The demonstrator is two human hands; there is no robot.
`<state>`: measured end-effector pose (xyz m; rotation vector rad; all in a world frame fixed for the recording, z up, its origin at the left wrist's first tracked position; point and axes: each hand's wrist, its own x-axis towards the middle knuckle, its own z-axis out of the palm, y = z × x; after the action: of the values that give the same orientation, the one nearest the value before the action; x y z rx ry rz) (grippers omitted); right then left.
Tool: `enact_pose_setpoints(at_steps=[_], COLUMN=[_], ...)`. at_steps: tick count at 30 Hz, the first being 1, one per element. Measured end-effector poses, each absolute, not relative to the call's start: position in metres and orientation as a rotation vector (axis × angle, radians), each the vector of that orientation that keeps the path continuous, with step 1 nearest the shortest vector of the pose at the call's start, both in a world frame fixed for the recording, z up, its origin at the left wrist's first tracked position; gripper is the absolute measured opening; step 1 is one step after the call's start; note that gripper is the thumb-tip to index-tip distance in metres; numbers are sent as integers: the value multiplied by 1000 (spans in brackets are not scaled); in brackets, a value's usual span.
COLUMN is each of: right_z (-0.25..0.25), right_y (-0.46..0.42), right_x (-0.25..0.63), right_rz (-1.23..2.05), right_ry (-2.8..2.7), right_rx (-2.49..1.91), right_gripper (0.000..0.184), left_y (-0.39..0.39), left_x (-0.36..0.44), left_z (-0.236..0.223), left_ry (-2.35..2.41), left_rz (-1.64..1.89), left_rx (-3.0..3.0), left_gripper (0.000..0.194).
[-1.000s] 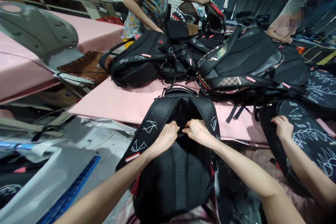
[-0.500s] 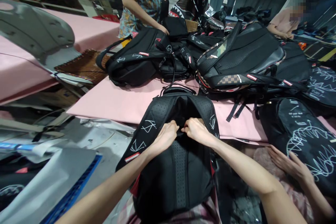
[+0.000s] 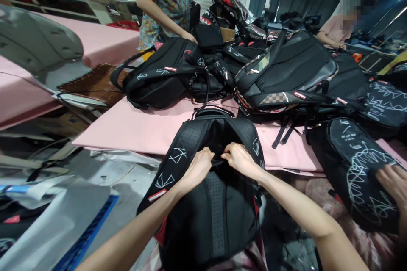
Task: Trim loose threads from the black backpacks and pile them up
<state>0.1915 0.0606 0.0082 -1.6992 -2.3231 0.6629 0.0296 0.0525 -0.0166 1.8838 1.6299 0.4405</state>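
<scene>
Pinching black backpack [image 3: 217, 209], left hand [image 3: 201, 164] and right hand [image 3: 238, 159], grip narrow, red-white strap label [image 3: 157, 195] unreadable

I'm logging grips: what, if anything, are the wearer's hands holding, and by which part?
Left hand and right hand pinch the black backpack at its upper back panel, between the shoulder straps; the exact bit gripped is hidden.

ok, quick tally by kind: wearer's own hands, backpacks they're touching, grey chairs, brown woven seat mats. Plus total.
Wearer's hands: 2 (left hand, right hand)
Backpack under them: 1
Grey chair: 1
Brown woven mat: 1
Total: 5
</scene>
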Motion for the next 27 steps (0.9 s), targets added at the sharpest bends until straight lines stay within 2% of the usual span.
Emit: enact_pose_setpoints(at_steps=[4,10,12,14,17,19,22,24,27], right_z=[14,-4,-15,-26,-32,-28,-18,-18,-39], right_y=[54,55,57,56,50,44,39,36,28], right_x=[211,229,231,232,233,236,248,259,274], right_rz=[694,987,1055,1110,1128,1046,684,405,166], right_ry=[-2046,-1768,-1690,-1636,-1630,-1717,-1861,-1896,-1956], right_rx=[-1640,-1520,-1468,-1443,-1445,-1436,-1465,-1611,-1924], right_gripper=[18,20,22,34,33,25,22,30,56], left_y=[56,78,81,79,82,90,107,114,103], left_x=[28,31,33,35,38,40,41,34,7], left_z=[-15,-15,-25,-44,-80,-96,-99,-90,-84], left_ry=[1635,1658,1624,1484,1316,1340,1356,1310,1310], left_rz=[461,470,608,722,634,528,440,417,452], left_rx=[1892,2116,2341,2618,2857,2868,2844,2871,2923], left_gripper=[23,24,24,25,39,46,50,47,45])
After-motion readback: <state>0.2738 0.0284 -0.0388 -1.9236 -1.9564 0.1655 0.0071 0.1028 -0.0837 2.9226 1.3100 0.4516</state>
